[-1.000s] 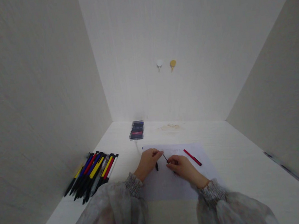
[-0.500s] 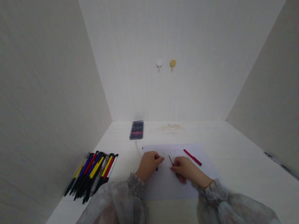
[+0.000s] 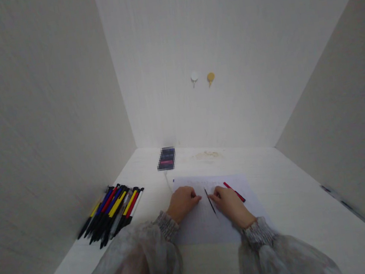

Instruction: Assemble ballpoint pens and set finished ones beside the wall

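My left hand (image 3: 182, 203) rests on the paper (image 3: 199, 228) with fingers curled, and I can't tell if they hold anything. A thin black refill (image 3: 210, 200) lies against my right hand (image 3: 229, 204), grip unclear. The red pen (image 3: 238, 195) sits just beyond it and the pen pile (image 3: 113, 210) is far left.

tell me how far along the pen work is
Seemingly done: a red plastic pen barrel lies apart on the white sheet of paper, with a thin black refill outside it. In hand: the refill sits between the left hand and the right hand, close to the right fingertips; whether it is gripped is unclear. Left: the pile of coloured pens by the left wall looks untouched.
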Demonstrator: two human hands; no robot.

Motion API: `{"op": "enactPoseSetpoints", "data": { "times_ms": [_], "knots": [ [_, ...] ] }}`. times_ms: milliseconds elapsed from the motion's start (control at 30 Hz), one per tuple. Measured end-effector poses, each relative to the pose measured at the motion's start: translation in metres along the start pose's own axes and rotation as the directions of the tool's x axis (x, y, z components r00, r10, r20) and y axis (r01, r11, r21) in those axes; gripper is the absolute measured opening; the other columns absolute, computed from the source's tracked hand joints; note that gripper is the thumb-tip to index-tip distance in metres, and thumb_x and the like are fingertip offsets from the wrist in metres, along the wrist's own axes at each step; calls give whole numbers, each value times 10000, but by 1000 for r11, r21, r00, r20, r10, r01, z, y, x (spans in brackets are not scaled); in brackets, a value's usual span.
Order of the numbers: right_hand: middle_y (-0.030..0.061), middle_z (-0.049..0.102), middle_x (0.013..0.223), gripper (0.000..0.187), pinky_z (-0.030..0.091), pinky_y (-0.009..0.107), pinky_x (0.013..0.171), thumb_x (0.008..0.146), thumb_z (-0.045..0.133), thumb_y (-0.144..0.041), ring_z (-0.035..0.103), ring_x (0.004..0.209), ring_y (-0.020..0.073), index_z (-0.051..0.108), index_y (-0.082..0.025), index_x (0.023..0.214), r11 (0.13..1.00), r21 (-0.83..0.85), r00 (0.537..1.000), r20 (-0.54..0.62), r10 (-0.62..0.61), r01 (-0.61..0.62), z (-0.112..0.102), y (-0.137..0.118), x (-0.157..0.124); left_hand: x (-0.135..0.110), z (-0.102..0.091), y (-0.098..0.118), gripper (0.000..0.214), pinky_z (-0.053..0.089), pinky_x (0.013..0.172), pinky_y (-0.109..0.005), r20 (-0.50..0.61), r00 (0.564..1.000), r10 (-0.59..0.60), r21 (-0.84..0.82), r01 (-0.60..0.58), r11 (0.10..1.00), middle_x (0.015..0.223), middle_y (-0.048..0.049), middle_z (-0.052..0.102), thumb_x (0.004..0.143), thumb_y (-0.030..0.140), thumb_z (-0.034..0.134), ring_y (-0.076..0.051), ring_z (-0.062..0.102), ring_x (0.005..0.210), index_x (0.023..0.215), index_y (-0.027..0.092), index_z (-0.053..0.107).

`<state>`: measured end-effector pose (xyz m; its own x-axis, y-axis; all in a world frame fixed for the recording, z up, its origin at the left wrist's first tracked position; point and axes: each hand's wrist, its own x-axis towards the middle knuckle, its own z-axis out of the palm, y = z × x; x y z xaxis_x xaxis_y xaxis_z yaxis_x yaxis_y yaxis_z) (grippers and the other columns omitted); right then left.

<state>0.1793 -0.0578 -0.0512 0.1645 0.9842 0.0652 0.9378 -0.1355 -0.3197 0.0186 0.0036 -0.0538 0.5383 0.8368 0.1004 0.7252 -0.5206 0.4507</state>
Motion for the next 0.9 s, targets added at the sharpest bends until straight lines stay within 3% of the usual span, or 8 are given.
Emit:
{"op": "enactPoseSetpoints", "data": {
  "times_ms": [133, 367, 600, 767, 900],
  "knots": [
    [87, 568, 912, 261, 368, 240, 603, 826, 387, -296, 573, 750, 166, 531, -171, 1005, 988, -144, 991, -128, 33, -51, -4, 9, 5, 0, -7, -3, 268, 365, 632, -253, -82, 994, -69, 20, 71, 997, 771, -49, 610, 725, 411, 471, -159, 538, 727, 729, 170, 589],
    [103, 518, 916, 227, 372, 249, 603, 842, 340, -231, 571, 758, 168, 543, -142, 891, 963, -262, 996, -68, 51, -67, 0, 11, 12, -4, -13, -7, 302, 376, 622, -269, -41, 975, -217, 115, 221, 969, 771, -61, 604, 696, 455, 488, -186, 551, 745, 749, 167, 559],
    [90, 559, 859, 186, 356, 258, 627, 812, 375, -221, 557, 784, 177, 538, -140, 848, 973, -217, 997, -35, 69, -75, -3, 14, 8, -3, -12, -7, 225, 387, 640, -280, 5, 977, -215, 115, 213, 970, 799, -76, 611, 689, 372, 494, -193, 556, 764, 719, 165, 576],
    [87, 550, 937, 267, 349, 247, 633, 827, 361, -272, 554, 791, 162, 475, -164, 1043, 984, -164, 996, -67, 63, -73, -4, 12, 12, -3, -14, -7, 190, 393, 658, -273, 27, 970, -241, 116, 236, 965, 803, -82, 612, 673, 319, 493, -186, 555, 772, 720, 161, 586],
    [76, 557, 907, 225, 343, 240, 609, 830, 342, -254, 559, 772, 157, 533, -173, 916, 978, -200, 998, -43, 52, -60, -2, 11, 15, -3, -15, -9, 196, 398, 632, -279, 29, 972, -232, 142, 225, 964, 806, -90, 616, 663, 317, 485, -202, 560, 766, 717, 158, 585]
  ]
}}
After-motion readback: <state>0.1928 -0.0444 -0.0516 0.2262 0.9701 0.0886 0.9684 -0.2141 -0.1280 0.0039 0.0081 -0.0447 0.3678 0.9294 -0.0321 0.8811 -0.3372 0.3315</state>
